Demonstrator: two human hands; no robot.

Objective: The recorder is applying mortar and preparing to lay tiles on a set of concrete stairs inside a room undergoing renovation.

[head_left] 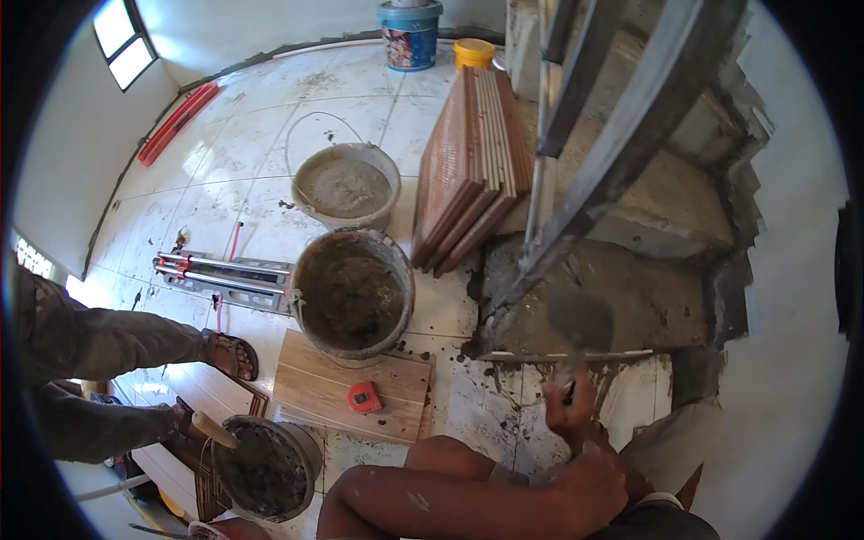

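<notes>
My right hand (573, 407) is closed round the handle of a trowel. The grey trowel blade (580, 320), smeared by motion, is over the lowest mortar-coated stair step (657, 297), near its front edge. My left arm crosses low in front of me. My left hand (589, 486) lies by my right forearm, and its fingers are hidden. A pale strip (594, 355) runs along the step's front edge. Mortar smears mark the white floor tiles (495, 396) just below it.
Mortar fills a large bucket (353, 292), a second bucket (346, 187) and a small one (265, 468). A red tape measure (364, 397) lies on wood-look tiles (310, 373). Brown tiles (459, 171) lean by a metal post (621, 135). A person's sandalled foot (232, 355) stands left, near a tile cutter (225, 277).
</notes>
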